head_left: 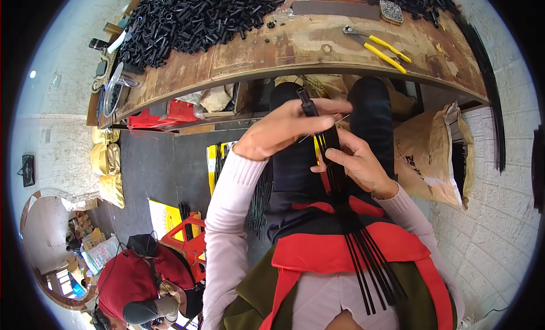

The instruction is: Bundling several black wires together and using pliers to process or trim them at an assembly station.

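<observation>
My left hand point(281, 125) is bent over the upper end of a bundle of thin black rods point(369, 265), above my lap. A short black tubular piece point(307, 102) sticks up at its fingers, which curl round it. Thin wire-like ends poke out beside the fingers, too fine to make out. My right hand point(360, 162) is closed on the bundle lower down, its thumb pressed across the rods. The rods' free ends fan out over my red apron point(318, 250).
On the wooden bench point(244, 69) ahead lie a big heap of short black tubes point(187, 23), yellow-handled pliers point(380, 49) and a box of small metal parts point(391, 11). Long black rods point(491, 86) hang at its right end. A paper sack point(431, 154) stands right; another person point(142, 279) works lower left.
</observation>
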Available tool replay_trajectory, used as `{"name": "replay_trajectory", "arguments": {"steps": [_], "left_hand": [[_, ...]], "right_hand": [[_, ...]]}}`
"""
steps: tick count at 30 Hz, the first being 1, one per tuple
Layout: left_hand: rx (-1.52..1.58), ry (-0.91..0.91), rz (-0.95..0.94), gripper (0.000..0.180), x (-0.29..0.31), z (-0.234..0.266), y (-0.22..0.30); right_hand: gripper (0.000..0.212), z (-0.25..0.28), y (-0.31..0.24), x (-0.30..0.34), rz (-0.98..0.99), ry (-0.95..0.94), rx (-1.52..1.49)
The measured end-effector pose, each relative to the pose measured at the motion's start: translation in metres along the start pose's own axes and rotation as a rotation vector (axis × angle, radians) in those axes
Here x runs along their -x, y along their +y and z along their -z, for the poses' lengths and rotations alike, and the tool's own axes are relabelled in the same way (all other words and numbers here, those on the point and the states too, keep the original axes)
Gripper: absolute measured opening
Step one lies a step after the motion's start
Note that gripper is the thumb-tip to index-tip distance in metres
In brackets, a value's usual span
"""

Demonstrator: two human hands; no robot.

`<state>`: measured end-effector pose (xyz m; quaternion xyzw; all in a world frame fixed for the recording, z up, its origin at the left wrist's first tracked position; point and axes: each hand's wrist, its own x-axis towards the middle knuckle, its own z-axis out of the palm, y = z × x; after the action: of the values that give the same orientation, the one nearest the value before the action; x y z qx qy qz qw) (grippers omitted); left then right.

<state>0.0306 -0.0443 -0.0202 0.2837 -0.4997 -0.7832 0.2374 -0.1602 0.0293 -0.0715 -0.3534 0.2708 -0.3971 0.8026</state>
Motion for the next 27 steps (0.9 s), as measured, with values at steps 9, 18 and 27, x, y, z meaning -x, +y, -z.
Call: {"name": "replay_trajectory", "arguments": {"steps": [9, 18, 27], "left_hand": [[0.005, 0.536, -0.29, 0.047, 0.009, -0.006, -0.017], [0.291, 0.482, -0.278, 0.045, 0.008, -0.006, -0.031], [0.036, 0.653, -0.309, 0.038, 0.006, -0.008, -0.024]], "right_hand": [[0.035, -0.001, -0.001, -0.004, -0.024, 0.03, -0.022], [0.035, -0.004, -0.001, -0.008, -0.039, 0.054, 0.0], [0.038, -0.002, 0.0, -0.01, -0.024, 0.044, -0.02]]}}
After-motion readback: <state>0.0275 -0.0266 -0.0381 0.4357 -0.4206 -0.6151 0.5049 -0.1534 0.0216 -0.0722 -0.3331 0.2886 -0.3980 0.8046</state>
